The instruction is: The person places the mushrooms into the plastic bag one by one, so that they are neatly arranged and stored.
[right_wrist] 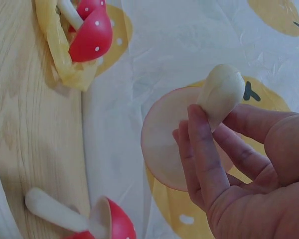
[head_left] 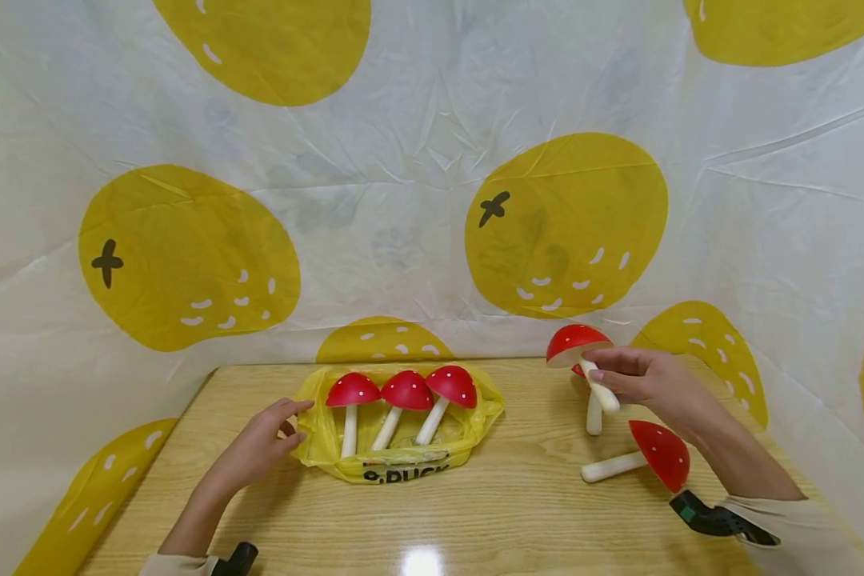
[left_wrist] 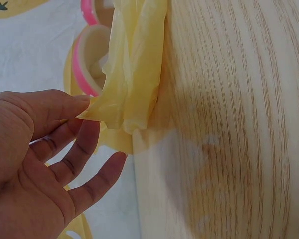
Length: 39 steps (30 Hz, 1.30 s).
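Note:
A yellow plastic bag (head_left: 403, 474) lies spread on the table with three toy mushrooms in it, their red caps (head_left: 406, 390) dotted white. At the bag's left edge, my left hand (left_wrist: 45, 149) pinches a bit of the plastic between thumb and fingertips; the other fingers are spread loosely. My right hand (head_left: 641, 376) grips a toy mushroom (head_left: 579, 342) by its white stem, held above the table. The pale underside of its cap (right_wrist: 164, 139) shows in the right wrist view. Beneath it another mushroom (head_left: 594, 416) is partly hidden, and one more mushroom (head_left: 666, 456) lies nearer me.
The wooden table (head_left: 418, 528) ends at a white cloth (head_left: 396, 240) printed with large yellow fruit, which hangs along the back and sides. Dark devices (head_left: 720, 516) are strapped to both wrists.

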Motion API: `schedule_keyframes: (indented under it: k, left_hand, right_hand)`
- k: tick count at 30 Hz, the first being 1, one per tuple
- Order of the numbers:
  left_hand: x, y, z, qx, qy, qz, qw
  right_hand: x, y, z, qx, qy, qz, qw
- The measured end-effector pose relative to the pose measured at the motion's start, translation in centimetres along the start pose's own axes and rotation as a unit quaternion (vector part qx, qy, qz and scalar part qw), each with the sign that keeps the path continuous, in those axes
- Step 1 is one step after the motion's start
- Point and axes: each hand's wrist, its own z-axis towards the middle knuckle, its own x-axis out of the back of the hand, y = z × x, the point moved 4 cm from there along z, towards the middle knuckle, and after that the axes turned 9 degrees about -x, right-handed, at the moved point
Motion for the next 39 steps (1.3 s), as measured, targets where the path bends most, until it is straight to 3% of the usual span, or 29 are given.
schedule_keyframes:
  k: [5, 13, 22, 29, 39]
  left_hand:
    - [0.0, 0.0, 0.0, -0.001, 0.000, 0.000, 1.0000]
    - [0.1, -0.1, 0.1, -0.006, -0.003, -0.002, 1.0000]
    - [0.1, 0.0, 0.1, -0.002, -0.005, -0.006, 1.0000]
    - [0.0, -0.1, 0.1, -0.002, -0.005, -0.003, 1.0000]
    - [0.1, 0.0, 0.1, -0.002, -0.005, -0.001, 1.0000]
  right_hand:
    - [-1.4, -0.9, 0.4, -0.010, -0.018, 0.022, 0.9995]
    - [-3.3, -2.5, 1.3, 0.004, -0.030, 0.033, 0.9990]
    - [-5.7, -3.8, 2.6, 0.034, -0.096, 0.052, 0.9934]
    - [-8.1, -4.8, 3.3, 0.049, -0.147, 0.102, 0.9827]
    - [-11.4, -5.5, 4.5, 0.050, -0.161, 0.110, 0.9795]
